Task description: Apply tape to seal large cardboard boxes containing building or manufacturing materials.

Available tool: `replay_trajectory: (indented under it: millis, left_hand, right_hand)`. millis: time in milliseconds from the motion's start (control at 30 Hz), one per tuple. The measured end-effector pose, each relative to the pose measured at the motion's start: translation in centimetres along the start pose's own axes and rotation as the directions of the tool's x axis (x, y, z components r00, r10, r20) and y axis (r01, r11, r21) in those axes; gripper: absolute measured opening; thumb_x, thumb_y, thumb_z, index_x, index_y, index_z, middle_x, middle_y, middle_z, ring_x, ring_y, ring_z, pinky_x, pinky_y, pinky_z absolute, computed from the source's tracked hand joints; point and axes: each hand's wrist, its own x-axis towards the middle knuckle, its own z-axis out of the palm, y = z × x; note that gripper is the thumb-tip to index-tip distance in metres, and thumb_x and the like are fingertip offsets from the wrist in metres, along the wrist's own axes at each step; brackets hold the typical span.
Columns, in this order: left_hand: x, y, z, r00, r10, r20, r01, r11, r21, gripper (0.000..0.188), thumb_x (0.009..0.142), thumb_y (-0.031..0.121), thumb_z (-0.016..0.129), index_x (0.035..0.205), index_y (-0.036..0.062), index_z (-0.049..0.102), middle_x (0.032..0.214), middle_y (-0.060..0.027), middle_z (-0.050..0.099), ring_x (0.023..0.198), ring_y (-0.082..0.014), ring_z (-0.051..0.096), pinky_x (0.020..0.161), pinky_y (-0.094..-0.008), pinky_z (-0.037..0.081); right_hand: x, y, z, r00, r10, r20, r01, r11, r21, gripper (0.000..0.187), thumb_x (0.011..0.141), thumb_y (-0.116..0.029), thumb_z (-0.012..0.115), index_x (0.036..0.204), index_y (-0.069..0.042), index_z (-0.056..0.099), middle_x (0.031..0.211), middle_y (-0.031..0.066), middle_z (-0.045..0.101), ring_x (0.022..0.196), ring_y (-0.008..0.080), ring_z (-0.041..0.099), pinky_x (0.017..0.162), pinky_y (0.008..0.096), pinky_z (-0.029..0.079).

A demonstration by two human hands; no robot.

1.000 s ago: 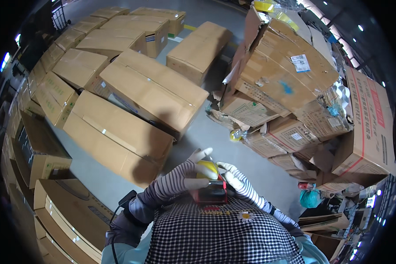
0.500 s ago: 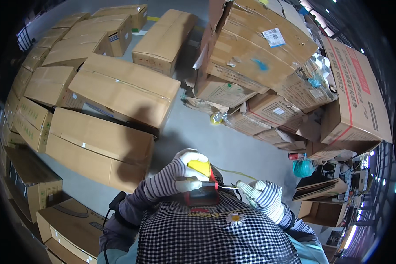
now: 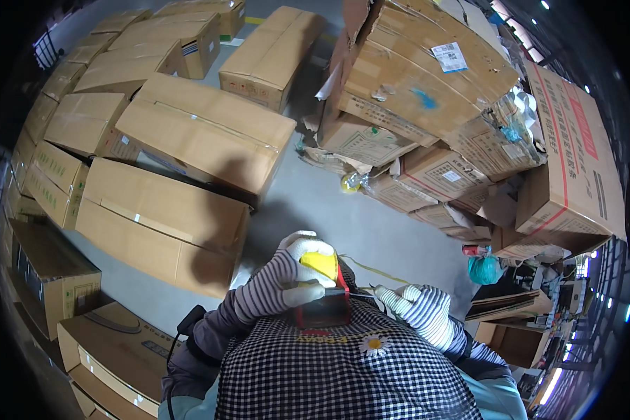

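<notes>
Head view: the left hand's point(image 3: 292, 271) grip clasps a yellow-and-red tool point(image 3: 320, 265) at the checked cloth apron's point(image 3: 350, 371) upper edge; the striped-knit-gloved right hand point(image 3: 421, 311) pinches a thin strip point(image 3: 360, 295).

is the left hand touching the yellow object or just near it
Touching. The head view shows the left hand curled around the yellow object, its fingers against the edge with no gap.
</notes>
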Motion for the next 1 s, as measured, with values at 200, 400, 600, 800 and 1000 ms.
replay_trajectory:
  millis: [200,400,600,800,1000]
  left_hand:
    - [-0.2,-0.1,2.1,0.995,0.021,-0.098,-0.016,0.999,0.048,0.045,0.079,0.021,0.069,0.12,0.0052,0.061,0.135,-0.0109,0.049,0.136,-0.0333,0.032,0.116,-0.0447,0.024]
    - [0.3,2.1,4.8,0.939,-0.272,-0.212,0.192,0.922,-0.336,0.042,0.082,0.028,0.062,0.116,0.0031,0.064,0.138,-0.0124,0.046,0.136,-0.035,0.029,0.116,-0.0461,0.023]
    - [0.3,1.3,3.4,0.989,-0.119,-0.091,0.118,0.993,-0.018,0.046,0.083,0.027,0.061,0.122,0.0028,0.06,0.136,-0.0123,0.048,0.135,-0.0349,0.029,0.117,-0.0471,0.021]
    - [0.5,1.5,4.4,0.978,-0.161,-0.135,0.149,0.985,-0.091,0.046,0.082,0.023,0.06,0.123,0.0025,0.057,0.134,-0.0119,0.049,0.136,-0.0345,0.028,0.117,-0.0465,0.021]
    - [0.3,1.7,4.6,0.987,-0.117,-0.107,0.112,0.992,-0.056,0.049,0.082,0.023,0.061,0.125,0.0015,0.055,0.133,-0.013,0.049,0.137,-0.0345,0.028,0.116,-0.0462,0.021]
  right_hand:
    - [-0.3,0.3,-0.1,0.998,-0.003,0.065,-0.001,0.998,0.059,0.038,0.081,-0.021,0.062,0.119,-0.021,0.068,0.078,-0.0019,0.062,0.059,0.0158,0.062,0.046,0.0315,0.046]
    - [-0.8,1.3,2.3,0.996,-0.085,0.011,0.083,0.988,0.127,0.045,0.082,-0.021,0.061,0.126,-0.023,0.064,0.088,-0.0021,0.066,0.057,0.0166,0.061,0.046,0.0316,0.047]
    - [-3.6,1.7,2.0,1.0,-0.013,-0.007,0.014,0.995,0.103,0.042,0.08,-0.022,0.063,0.122,-0.024,0.066,0.075,-0.0031,0.061,0.053,0.0153,0.058,0.043,0.0323,0.044]
    - [-4.0,1.9,2.7,0.999,-0.035,-0.034,0.039,0.993,0.11,0.041,0.081,-0.022,0.062,0.122,-0.024,0.066,0.077,-0.0033,0.063,0.055,0.0154,0.06,0.044,0.0318,0.045]
    - [-3.8,1.8,2.0,0.996,-0.089,0.026,0.088,0.995,0.055,0.043,0.081,-0.022,0.059,0.124,-0.025,0.066,0.079,-0.0031,0.061,0.055,0.015,0.057,0.044,0.0308,0.045]
